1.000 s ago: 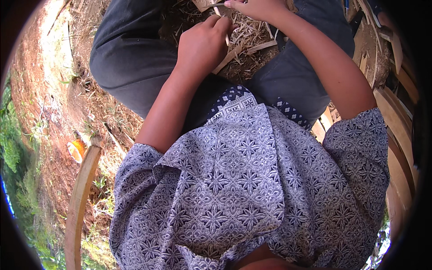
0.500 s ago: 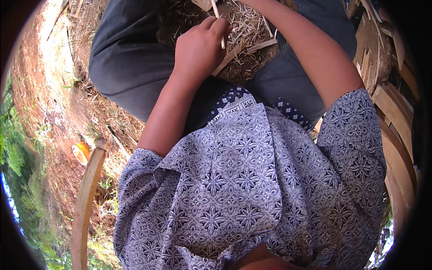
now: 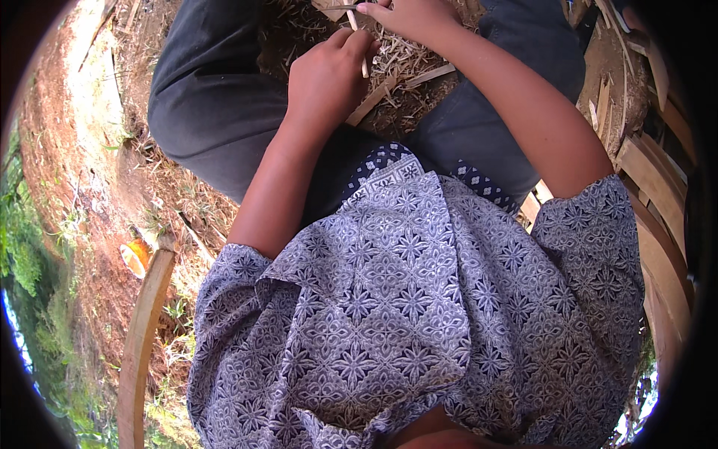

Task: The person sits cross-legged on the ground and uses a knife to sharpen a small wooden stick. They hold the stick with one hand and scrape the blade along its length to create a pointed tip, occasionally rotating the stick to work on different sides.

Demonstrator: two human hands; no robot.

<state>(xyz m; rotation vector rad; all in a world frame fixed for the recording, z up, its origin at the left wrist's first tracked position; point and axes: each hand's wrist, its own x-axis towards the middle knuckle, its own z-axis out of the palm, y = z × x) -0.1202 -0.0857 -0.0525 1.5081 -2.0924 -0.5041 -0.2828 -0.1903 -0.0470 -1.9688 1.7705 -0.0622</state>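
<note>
At twelve o'clock, above the lap, a thin bamboo sliver (image 3: 363, 63) stands pinched in the left hand (image 3: 329, 78), fingers curled shut around it to steady it, while the right hand (image 3: 407, 16) closes fingertips on its upper end over a heap of shavings (image 3: 407, 71), loose bamboo strips (image 3: 651, 187) at three o'clock.

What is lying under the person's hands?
Under the left hand and right hand lies a heap of pale wood shavings between dark trousers; ground beneath is covered.
</note>
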